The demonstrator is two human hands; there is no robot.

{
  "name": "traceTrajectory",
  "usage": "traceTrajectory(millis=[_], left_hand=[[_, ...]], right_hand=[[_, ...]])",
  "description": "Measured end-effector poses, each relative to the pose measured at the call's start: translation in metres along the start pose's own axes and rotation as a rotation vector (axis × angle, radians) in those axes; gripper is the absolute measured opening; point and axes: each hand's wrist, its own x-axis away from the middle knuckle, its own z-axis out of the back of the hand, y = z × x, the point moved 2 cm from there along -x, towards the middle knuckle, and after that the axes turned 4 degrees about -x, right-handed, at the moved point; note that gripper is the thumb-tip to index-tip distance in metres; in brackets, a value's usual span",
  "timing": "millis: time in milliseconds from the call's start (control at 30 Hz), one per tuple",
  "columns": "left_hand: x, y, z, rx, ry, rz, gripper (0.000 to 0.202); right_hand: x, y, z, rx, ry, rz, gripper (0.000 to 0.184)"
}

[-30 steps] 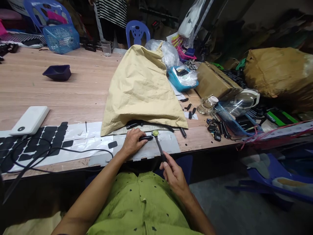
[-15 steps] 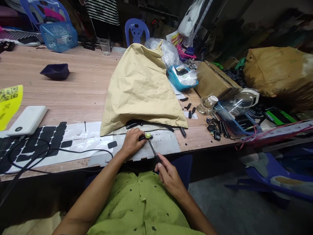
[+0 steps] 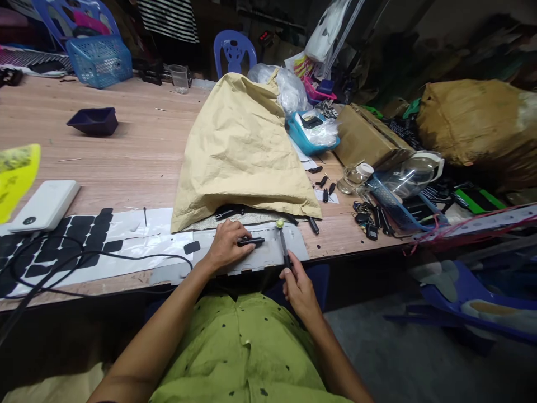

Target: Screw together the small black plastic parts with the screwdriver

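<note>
My left hand (image 3: 226, 244) rests on a grey mat (image 3: 268, 253) at the table's near edge, fingers closed on a small black stick-shaped part (image 3: 250, 242). My right hand (image 3: 298, 289) grips the dark handle of a small mallet (image 3: 282, 242), whose yellow-green head is raised a little to the right of the black part. A large crumpled tan paper bag (image 3: 241, 151) lies just behind both hands, with more black parts (image 3: 229, 213) at its lower edge.
A white power bank (image 3: 44, 205) and black cable (image 3: 62, 263) lie left on a white sheet with black pads (image 3: 84, 235). A dark tray (image 3: 94, 121), blue basket (image 3: 99, 60), cardboard box (image 3: 369, 140) and cluttered blue bins (image 3: 398, 204) stand around. A yellow tag (image 3: 14, 179) shows at far left.
The mallet head was down on the end of the black part half a second ago; it has since lifted and swung right. My left hand stays on the part.
</note>
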Motion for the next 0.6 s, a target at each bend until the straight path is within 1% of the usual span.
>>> traceTrajectory(millis=[100, 167, 200, 267, 367, 467, 533, 600], left_hand=[[0.017, 0.012, 0.0, 0.04, -0.094, -0.161, 0.013], [0.031, 0.021, -0.002, 0.046, -0.154, -0.269, 0.012], [0.038, 0.024, -0.004, 0.029, -0.168, -0.304, 0.012], [0.048, 0.03, -0.008, -0.031, -0.168, -0.33, 0.013], [0.054, 0.034, -0.013, -0.093, -0.175, -0.325, 0.019], [0.048, 0.031, -0.011, -0.058, -0.169, -0.308, 0.02], [0.036, 0.022, -0.003, -0.049, -0.084, -0.228, 0.015], [0.019, 0.009, 0.01, -0.095, 0.066, -0.072, 0.015]], right_hand=[[0.0, 0.0, -0.005, -0.025, -0.013, -0.044, 0.075], [0.0, -0.001, -0.007, -0.029, -0.011, -0.049, 0.077], [0.001, -0.002, -0.006, -0.025, -0.013, -0.045, 0.077], [0.001, -0.003, -0.006, -0.015, -0.025, -0.031, 0.075], [0.001, -0.003, -0.005, -0.01, -0.04, -0.015, 0.07], [0.001, -0.002, -0.006, -0.008, -0.034, -0.006, 0.07], [0.0, -0.001, -0.006, -0.005, -0.033, 0.001, 0.071], [-0.001, 0.001, -0.007, -0.003, -0.036, 0.008, 0.07]])
